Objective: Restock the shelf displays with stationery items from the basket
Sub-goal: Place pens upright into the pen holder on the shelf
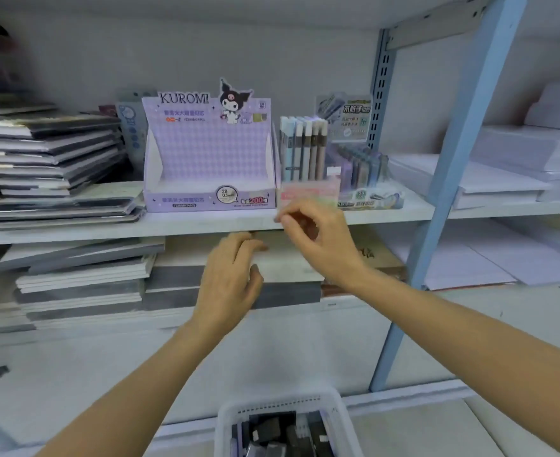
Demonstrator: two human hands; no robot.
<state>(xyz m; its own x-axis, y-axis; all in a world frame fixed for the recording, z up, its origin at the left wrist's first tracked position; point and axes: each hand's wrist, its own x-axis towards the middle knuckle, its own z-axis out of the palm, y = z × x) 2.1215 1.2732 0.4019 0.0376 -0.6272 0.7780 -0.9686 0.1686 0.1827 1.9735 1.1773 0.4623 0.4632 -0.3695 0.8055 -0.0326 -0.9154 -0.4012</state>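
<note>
Hovering at the front edge of the shelf (206, 222), the right hand (314, 240) has its fingers curled and its thumb and forefinger drawn close together. Blur hides whether anything small is pinched there, so I cannot tell if it grasps something. The left hand (230, 275) hangs just below the shelf edge, fingers loosely bent and holding nothing.

The basket (225, 420) sits low between the forearms, cut off by the bottom edge. The stationery items (272, 430) inside it read only as dark, jumbled shapes.

On the shelf, the purple Kuromi display box (209, 153) stands with its tray bare. Just beside it on the right, a pink-fronted display box (308, 192) holds upright slim cases (305, 146), its print too smeared to read. A third display (364, 173) stands next to that, near the blue upright post (453, 166). Stacked notebooks (50, 150) run off the left edge.
</note>
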